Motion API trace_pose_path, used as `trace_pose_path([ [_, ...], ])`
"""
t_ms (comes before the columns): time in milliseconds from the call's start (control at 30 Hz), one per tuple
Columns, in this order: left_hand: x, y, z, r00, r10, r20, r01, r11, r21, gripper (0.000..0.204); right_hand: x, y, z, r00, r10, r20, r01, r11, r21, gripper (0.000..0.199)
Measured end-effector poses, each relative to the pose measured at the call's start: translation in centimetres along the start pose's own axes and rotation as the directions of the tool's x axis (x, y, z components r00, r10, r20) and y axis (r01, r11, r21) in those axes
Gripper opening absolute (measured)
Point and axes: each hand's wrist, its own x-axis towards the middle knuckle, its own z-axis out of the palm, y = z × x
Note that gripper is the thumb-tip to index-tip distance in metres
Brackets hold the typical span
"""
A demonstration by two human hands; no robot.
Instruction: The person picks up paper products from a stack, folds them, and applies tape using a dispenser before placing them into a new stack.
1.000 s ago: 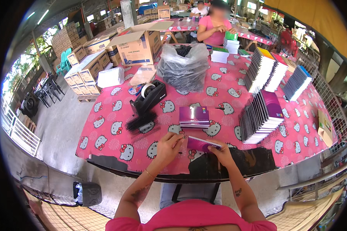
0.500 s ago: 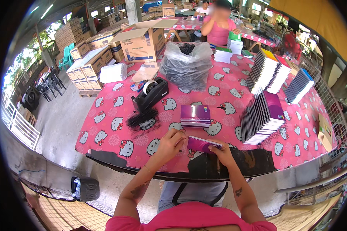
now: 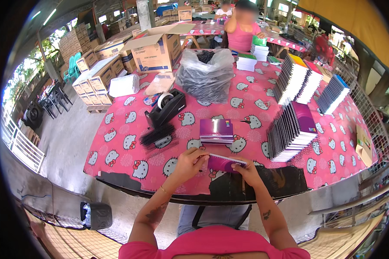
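Observation:
My right hand [image 3: 248,171] grips a purple notebook [image 3: 220,164] by its right end, thumb on the cover, above the table's near edge. At the notebook's left end, the fingers of my left hand [image 3: 189,165] are pinched together by its upper corner. What they hold, if anything, is too small to make out. Just beyond my hands lies a short stack of purple notebooks [image 3: 216,128]. A pile of loose black spiral coils [image 3: 158,135] rests to the left, beside a black tape dispenser [image 3: 167,109]. Purple spiral-bound notebooks [image 3: 304,117] stand piled at the right.
A pink patterned cloth covers the table [image 3: 116,144]. Farther back are a clear plastic bag [image 3: 205,80] with black contents and an open carton [image 3: 157,52]. Yellow-topped notebooks [image 3: 289,80] and blue-topped ones [image 3: 333,97] stand right. A co-worker [image 3: 242,36] sits across.
The view has shifted slightly. My right hand still holds the purple notebook, and my left fingers stay pinched at its left end with little visible movement.

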Motion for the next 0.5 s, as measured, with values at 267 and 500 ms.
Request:
trace_pose_path([
  [267, 0.6, 0.3, 0.5, 0.999, 0.041, -0.001, -0.041, 0.997, 0.064, 0.023, -0.3, -0.6, 0.1, 1.0, -0.014, 0.017, 0.015, 0.999, -0.04, 0.031],
  [500, 2.3, 0.0, -0.9, 0.954, 0.075, 0.291, -0.114, 0.986, 0.12, 0.026, -0.4, 0.4, -0.3, 1.0, -0.02, 0.002, 0.02, 0.997, -0.076, 0.03],
])
